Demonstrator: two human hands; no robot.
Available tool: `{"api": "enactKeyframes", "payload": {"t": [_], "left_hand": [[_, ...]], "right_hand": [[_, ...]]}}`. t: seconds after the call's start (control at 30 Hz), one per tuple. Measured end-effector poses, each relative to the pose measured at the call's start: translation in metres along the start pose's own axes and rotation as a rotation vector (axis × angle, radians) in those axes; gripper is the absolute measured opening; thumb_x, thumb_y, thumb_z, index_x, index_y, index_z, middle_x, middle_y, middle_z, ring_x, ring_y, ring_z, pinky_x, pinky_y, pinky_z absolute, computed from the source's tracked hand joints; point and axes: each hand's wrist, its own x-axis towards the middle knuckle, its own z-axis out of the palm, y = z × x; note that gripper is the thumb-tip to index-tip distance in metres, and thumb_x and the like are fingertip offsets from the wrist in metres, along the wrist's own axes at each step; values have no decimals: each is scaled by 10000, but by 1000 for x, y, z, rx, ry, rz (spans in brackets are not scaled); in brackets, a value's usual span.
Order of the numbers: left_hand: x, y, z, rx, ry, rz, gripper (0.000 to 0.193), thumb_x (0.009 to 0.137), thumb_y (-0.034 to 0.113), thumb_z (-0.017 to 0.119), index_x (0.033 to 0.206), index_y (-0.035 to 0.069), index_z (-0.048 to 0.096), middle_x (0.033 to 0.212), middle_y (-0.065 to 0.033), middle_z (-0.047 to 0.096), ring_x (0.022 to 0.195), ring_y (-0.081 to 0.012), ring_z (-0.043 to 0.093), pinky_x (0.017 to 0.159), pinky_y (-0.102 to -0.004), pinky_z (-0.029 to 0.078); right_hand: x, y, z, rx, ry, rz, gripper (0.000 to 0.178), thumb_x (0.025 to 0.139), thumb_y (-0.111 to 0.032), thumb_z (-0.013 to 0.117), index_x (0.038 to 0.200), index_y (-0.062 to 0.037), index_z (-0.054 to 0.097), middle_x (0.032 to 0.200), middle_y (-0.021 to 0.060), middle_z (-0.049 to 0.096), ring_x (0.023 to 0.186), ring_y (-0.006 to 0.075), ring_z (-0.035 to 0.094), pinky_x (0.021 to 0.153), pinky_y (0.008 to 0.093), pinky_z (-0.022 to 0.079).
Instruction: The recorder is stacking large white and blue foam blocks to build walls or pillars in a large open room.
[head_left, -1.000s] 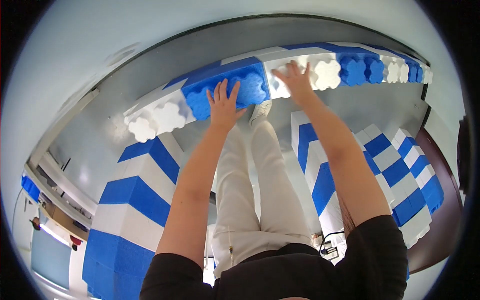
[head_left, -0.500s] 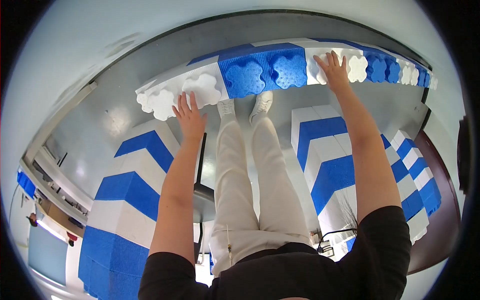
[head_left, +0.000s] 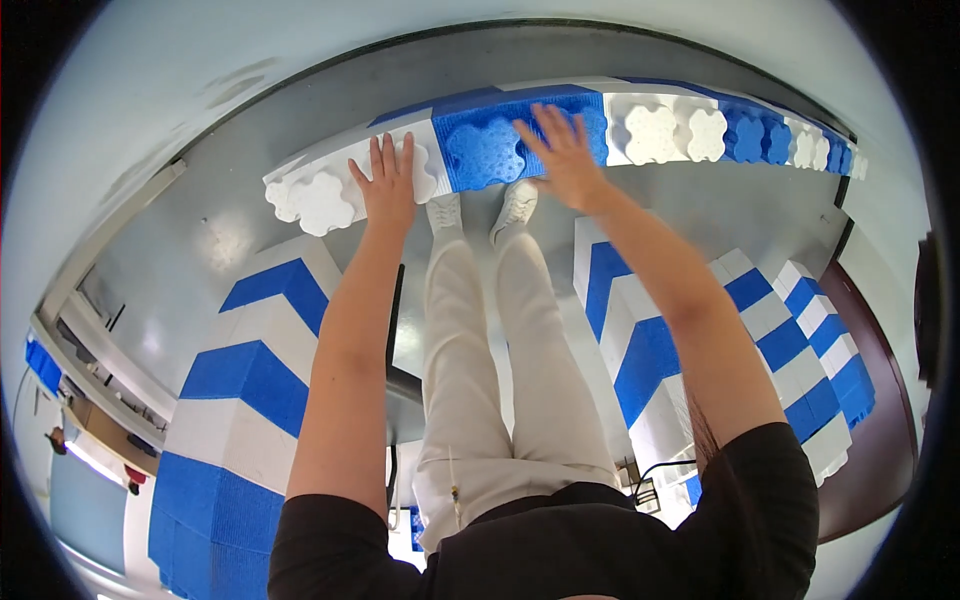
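Observation:
A long low row of large toy building blocks, alternately white and blue with clover-shaped studs, curves across the floor in front of my feet. My left hand (head_left: 388,190) has its fingers spread over a white block (head_left: 326,203), covering part of a stud. My right hand (head_left: 567,165), slightly blurred, is open with fingers apart over a blue block (head_left: 487,153). It hides much of that block's right-hand stud. Whether the palms press on the blocks or hover just over them, I cannot tell. To the right, a white block (head_left: 652,133) shows both its studs.
A tall striped stack of blue and white blocks (head_left: 222,500) stands at my left. At my right is another striped stack (head_left: 640,365), with more stacks (head_left: 810,360) beyond it. The grey floor (head_left: 160,300) meets a pale wall (head_left: 130,130) on the far side.
My right hand has moved left, from a white block to the blue one. My left hand has shifted slightly right and farther up over the white block.

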Motion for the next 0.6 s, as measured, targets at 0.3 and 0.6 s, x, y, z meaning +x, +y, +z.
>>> {"api": "enactKeyframes", "payload": {"t": [0.3,0.6], "left_hand": [[11,-7,-12,-100,-116,102,1030,600,125,753,1458,302,210,1274,-148,416,1281,-343,335,1028,-666,214],[11,-11,-15,-185,-133,121,927,582,113,763,1388,263,329,1211,-142,415,1212,-314,372,976,-669,272]], "right_hand": [[55,-85,40,-65,-83,254,1003,678,-260,780,1441,-451,156,1516,121,169,1385,434,93,959,751,208],[61,-92,54,-321,-91,345,1139,653,-206,801,1445,-448,19,1508,97,144,1379,465,18,881,681,425]]}}
